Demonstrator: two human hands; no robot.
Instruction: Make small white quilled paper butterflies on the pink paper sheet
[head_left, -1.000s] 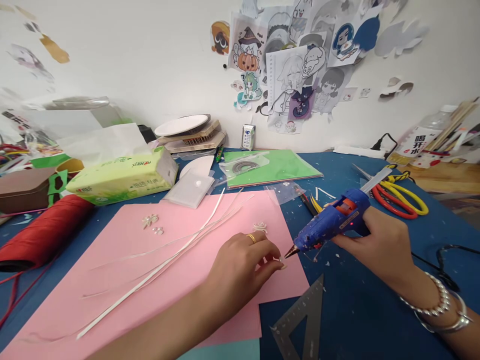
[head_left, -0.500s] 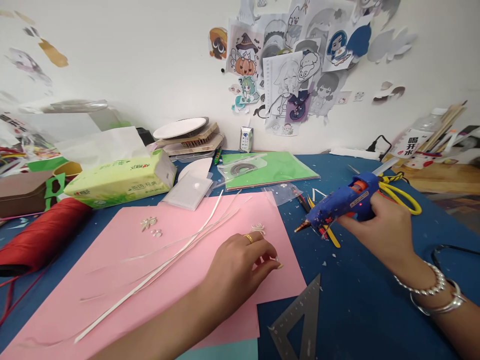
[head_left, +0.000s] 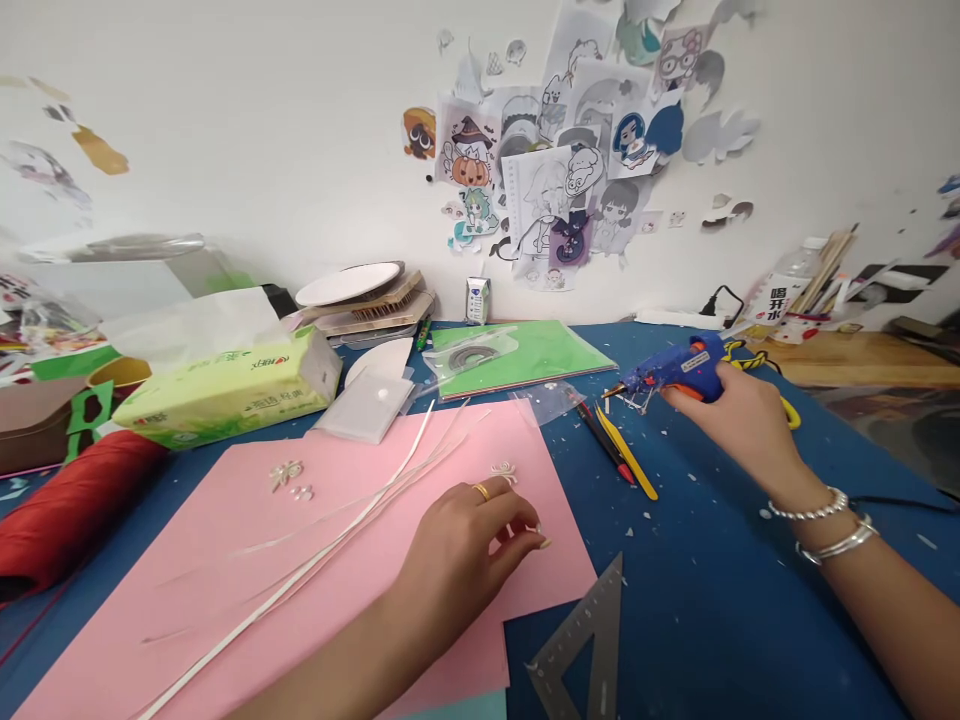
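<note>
My right hand is wrapped round the handle of a blue hot glue gun, held over the far right of the table with its nozzle pointing left. Over the pink paper, my left hand has thumb and fingers pinched together; anything between them is too small to make out. Just beyond its knuckles lies a small white coiled ornament. White strips run across the paper left of this hand. Further left are a cream flower-shaped piece and a few white beads.
Yellow tweezers and a red-black tool lie below the glue gun. A metal set square sits at the front. Green sheets, a tissue pack and a red thread spool surround the paper.
My right hand has carried the glue gun away toward the back of the table, uncovering more of the tweezers. The left hand keeps its pinch over the paper. The view has tilted slightly upward.
</note>
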